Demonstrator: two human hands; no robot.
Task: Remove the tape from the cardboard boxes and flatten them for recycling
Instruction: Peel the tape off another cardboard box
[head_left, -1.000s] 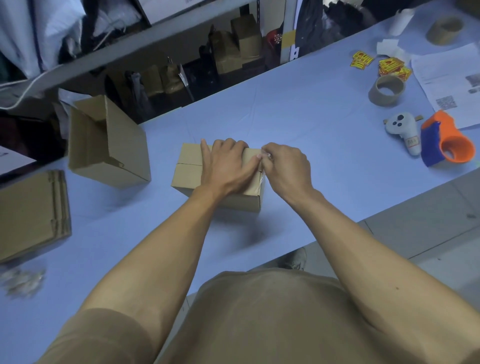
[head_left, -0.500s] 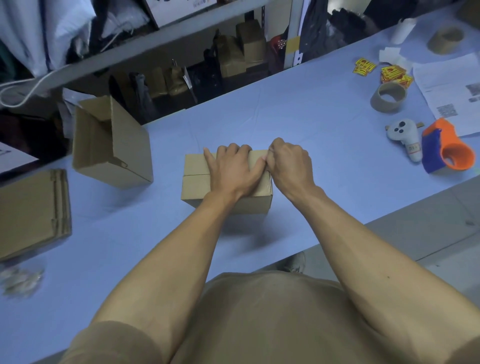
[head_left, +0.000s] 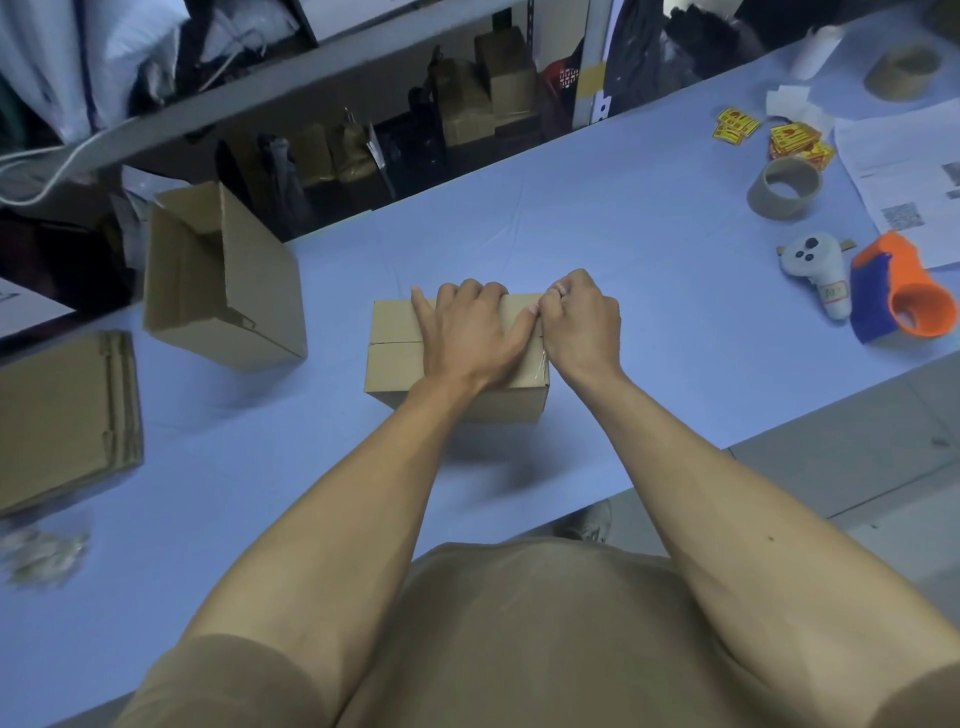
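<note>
The right hand (head_left: 582, 325) has its fingers curled tight at the right end of the closed box (head_left: 395, 340), pinching at the clear tape (head_left: 542, 358) there. Just left of them, the left hand (head_left: 467, 332) lies flat on the box top, fingers straight and spread, thumb touching the right hand. Both arms reach straight out. The box sits on the blue table (head_left: 623, 260). Farther left stands an open box (head_left: 223, 280).

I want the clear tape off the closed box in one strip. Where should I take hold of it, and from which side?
Pinch the tape where it wraps over the box's right edge, coming from the right. Its end sits there, where the right hand picks, while the left hand presses the top flat.
</note>
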